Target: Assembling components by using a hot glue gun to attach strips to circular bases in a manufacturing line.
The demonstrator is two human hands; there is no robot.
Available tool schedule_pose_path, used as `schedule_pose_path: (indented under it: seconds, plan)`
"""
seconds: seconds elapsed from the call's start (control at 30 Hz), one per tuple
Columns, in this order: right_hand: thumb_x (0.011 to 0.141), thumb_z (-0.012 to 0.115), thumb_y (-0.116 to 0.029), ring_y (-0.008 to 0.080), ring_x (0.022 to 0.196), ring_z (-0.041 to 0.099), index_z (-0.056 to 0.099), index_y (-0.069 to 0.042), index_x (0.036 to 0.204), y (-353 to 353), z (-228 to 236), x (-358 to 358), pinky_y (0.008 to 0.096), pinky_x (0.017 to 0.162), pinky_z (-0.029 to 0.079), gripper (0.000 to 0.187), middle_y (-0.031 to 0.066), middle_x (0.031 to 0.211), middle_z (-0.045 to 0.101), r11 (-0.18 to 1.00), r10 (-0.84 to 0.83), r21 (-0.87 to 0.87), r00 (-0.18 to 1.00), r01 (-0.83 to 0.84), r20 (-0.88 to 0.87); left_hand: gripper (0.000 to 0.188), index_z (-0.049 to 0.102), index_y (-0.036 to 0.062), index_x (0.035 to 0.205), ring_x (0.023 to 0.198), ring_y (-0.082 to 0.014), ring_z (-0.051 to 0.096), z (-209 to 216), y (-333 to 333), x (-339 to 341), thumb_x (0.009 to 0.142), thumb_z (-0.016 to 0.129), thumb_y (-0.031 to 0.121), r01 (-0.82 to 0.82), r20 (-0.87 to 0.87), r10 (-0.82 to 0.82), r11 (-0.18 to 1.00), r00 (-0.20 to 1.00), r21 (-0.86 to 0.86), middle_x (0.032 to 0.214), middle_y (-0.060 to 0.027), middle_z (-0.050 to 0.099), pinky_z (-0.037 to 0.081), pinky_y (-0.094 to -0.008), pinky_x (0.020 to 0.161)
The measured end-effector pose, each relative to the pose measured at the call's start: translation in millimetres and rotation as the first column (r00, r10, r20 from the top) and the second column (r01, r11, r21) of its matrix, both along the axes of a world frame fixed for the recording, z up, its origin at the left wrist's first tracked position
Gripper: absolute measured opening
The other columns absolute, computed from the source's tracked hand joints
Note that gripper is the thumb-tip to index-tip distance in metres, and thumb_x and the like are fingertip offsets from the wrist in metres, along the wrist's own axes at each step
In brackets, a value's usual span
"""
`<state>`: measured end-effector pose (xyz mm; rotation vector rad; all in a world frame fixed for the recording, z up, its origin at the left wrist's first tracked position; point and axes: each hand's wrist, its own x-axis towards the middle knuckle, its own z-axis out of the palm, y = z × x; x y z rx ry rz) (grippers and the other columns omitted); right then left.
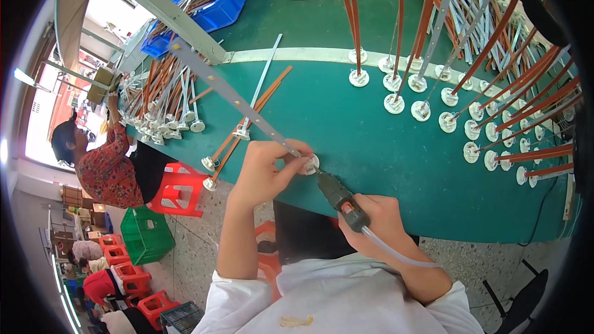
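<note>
Between the thumb and fingers of my left hand [275, 170] is a long grey LED strip [232, 96] with a round white base [311, 164] at its lower end. The strip leans away to the upper left. My right hand [380, 222] grips a dark hot glue gun [337, 196], a translucent glue stick [396, 255] trailing from its back. The gun's nozzle points at the white base, at or very near it; I cannot tell whether they touch. Left of my left hand, several similar strips with white bases [210, 164] lie over the table's near edge.
Many upright strips on white bases [421, 110] stand on the green table [365, 142] at the right. Left lies a pile of strips [158, 102], behind it a blue crate [226, 3]. A metal post [161, 15] rises there. A co-worker [102, 167] sits at the left.
</note>
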<state>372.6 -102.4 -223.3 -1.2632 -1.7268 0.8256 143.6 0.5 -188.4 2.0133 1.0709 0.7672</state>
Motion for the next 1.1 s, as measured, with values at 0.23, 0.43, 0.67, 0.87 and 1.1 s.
schedule_pose_path:
  seconds: [0.23,0.43,0.67,0.87,1.1]
  plan:
    - [0.072,0.075,-0.006,0.0356,0.056,0.059,0.054,-0.004,0.069,-7,4,7,0.043,0.051,0.047,0.021,0.0128,0.063,0.058,1.0,-0.017,-0.022,0.999,0.016,-0.042,0.01,0.073,-0.0089,0.101,0.07,-0.0151,0.07,-8,-10,1,0.093,0.067,-0.007,-0.107,0.05,0.104,0.993,0.993,0.059,0.088,-0.0116,0.074,0.057,-0.0263,0.064]
    - [0.074,0.075,-0.002,0.0341,0.054,0.059,0.058,-0.001,0.071,-2,6,10,0.0409,0.05,0.045,0.017,0.0148,0.062,0.058,0.999,0.031,0.012,0.999,-0.03,-0.03,0.02,0.069,-0.0071,0.114,0.071,-0.0123,0.065,-4,-21,12,0.098,0.058,-0.005,-0.117,0.095,0.121,0.992,0.988,-0.042,0.084,-0.0084,0.072,0.052,-0.0247,0.063]
    - [0.073,0.076,-0.002,0.0329,0.052,0.058,0.061,-0.002,0.071,-3,4,11,0.0411,0.049,0.045,0.015,0.0138,0.063,0.061,0.997,0.074,0.02,0.996,-0.073,-0.044,0.021,0.07,-0.0041,0.11,0.074,-0.0133,0.065,-5,-24,12,0.094,0.057,-0.006,-0.069,0.053,0.072,0.997,0.996,-0.045,0.088,-0.0089,0.072,0.051,-0.0257,0.064]
    - [0.072,0.077,-0.003,0.0324,0.05,0.058,0.056,-0.004,0.065,-4,-1,11,0.0406,0.047,0.044,0.022,0.0121,0.059,0.058,0.997,0.081,0.004,0.996,-0.081,-0.022,0.016,0.074,-0.0017,0.099,0.071,-0.0206,0.068,8,-30,14,0.086,0.065,-0.004,-0.082,-0.109,0.113,0.964,0.988,0.252,0.085,-0.0125,0.072,0.052,-0.0303,0.064]
    - [0.069,0.077,-0.004,0.0318,0.049,0.057,0.055,-0.006,0.062,-2,-2,5,0.0401,0.046,0.044,0.023,0.0117,0.057,0.058,0.997,0.043,0.071,0.999,-0.042,-0.009,0.012,0.075,-0.0009,0.092,0.066,-0.0187,0.07,10,-37,18,0.082,0.071,-0.004,-0.204,-0.112,0.237,0.946,0.965,0.251,0.076,-0.0101,0.072,0.053,-0.0292,0.062]
